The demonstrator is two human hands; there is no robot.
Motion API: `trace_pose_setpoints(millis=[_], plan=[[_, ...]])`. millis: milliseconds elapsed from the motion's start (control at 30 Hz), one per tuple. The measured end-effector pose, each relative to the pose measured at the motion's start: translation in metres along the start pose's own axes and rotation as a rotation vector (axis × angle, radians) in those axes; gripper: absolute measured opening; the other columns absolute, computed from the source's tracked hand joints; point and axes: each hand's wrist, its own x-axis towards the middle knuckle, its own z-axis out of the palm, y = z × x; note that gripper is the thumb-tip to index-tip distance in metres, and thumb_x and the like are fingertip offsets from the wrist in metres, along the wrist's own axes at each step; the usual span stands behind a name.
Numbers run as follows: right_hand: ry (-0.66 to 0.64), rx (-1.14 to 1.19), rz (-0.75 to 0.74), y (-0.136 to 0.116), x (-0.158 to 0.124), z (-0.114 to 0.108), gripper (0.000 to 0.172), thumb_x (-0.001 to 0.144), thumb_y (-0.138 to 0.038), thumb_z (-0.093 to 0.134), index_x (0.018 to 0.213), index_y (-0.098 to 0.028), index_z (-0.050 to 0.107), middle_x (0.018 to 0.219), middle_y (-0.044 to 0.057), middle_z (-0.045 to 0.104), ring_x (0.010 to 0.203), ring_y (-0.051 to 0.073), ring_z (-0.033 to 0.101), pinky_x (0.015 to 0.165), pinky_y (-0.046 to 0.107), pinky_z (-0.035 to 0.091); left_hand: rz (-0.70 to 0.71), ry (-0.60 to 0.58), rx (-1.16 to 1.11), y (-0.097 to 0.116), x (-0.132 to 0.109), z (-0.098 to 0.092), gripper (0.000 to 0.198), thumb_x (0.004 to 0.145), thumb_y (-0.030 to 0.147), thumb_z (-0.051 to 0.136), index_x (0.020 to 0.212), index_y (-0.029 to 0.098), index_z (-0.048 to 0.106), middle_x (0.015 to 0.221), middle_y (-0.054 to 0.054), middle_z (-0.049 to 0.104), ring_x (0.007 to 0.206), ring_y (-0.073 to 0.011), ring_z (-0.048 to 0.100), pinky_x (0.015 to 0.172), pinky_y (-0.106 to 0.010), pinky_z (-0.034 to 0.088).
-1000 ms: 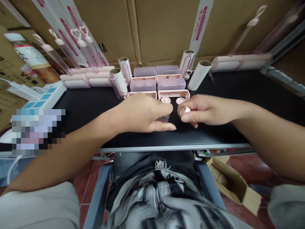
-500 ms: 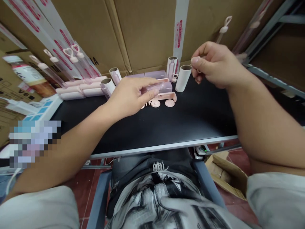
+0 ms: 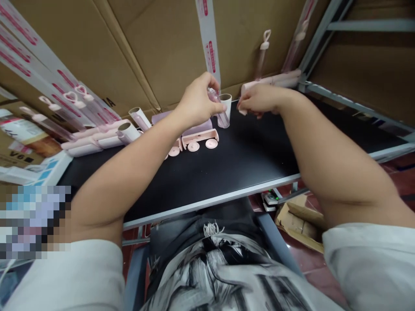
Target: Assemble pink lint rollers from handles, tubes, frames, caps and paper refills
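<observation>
My left hand (image 3: 201,101) is closed round a small clear lilac tube (image 3: 223,121), held upright with a slight tilt. Just behind it stands an open white cylinder (image 3: 228,103); whether the two touch I cannot tell. To the right, my right hand (image 3: 261,100) has its fingers pinched together low over the table, and what they hold, if anything, is hidden. Below my left hand lie a pink tray-like piece (image 3: 199,137), pink discs (image 3: 193,147) and a lilac block (image 3: 205,126). My left forearm partly covers these parts.
More white cylinders with lilac tubes (image 3: 128,131) stand left of my forearm. Pink-and-white rolls (image 3: 94,142) and loop-topped clear wands (image 3: 78,103) are at the back left; similar pink rolls (image 3: 279,79) lie back right. Cardboard (image 3: 162,52) walls the black table's (image 3: 207,177) rear.
My left hand has lifted the lilac tube off the pink and lilac parts and brought it right, to the white cylinder. My right hand has lowered. The view has turned rightward.
</observation>
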Motion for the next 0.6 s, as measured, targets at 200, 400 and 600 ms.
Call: trace_pose_setpoints(millis=[200,400,600], plan=[[-0.237,-0.089,-0.002,0.003,0.014,0.019,0.007,0.091,-0.023,0.086,0.087,-0.021,0.082,0.070,0.002,0.063,0.057,0.015,0.053,0.054,0.031,0.051,-0.160,0.067,-0.010,-0.004,0.013,0.018,0.054,0.092,0.028,0.085,0.139,0.023,0.058,0.112,-0.010,0.080,0.104,-0.0282,0.079,0.094,-0.048,0.063],[-0.170,-0.038,-0.121,0.005,0.026,0.033,0.023,0.084,-0.034,0.098,0.080,-0.021,0.080,0.070,0.006,0.069,0.058,0.017,0.058,0.047,0.030,0.051,-0.121,0.117,-0.014,-0.018,0.016,0.032,0.061,0.088,0.026,0.087,0.139,0.026,0.055,0.106,-0.007,0.076,0.107,-0.0306,0.077,0.098,-0.050,0.061],[-0.161,-0.008,-0.094,0.002,0.027,0.039,0.026,0.081,-0.029,0.101,0.080,-0.020,0.077,0.073,0.007,0.072,0.054,0.016,0.058,0.047,0.032,0.053,-0.126,0.113,-0.005,-0.025,0.016,0.039,0.065,0.088,0.027,0.087,0.143,0.026,0.051,0.106,-0.007,0.074,0.107,-0.0324,0.077,0.096,-0.051,0.061]])
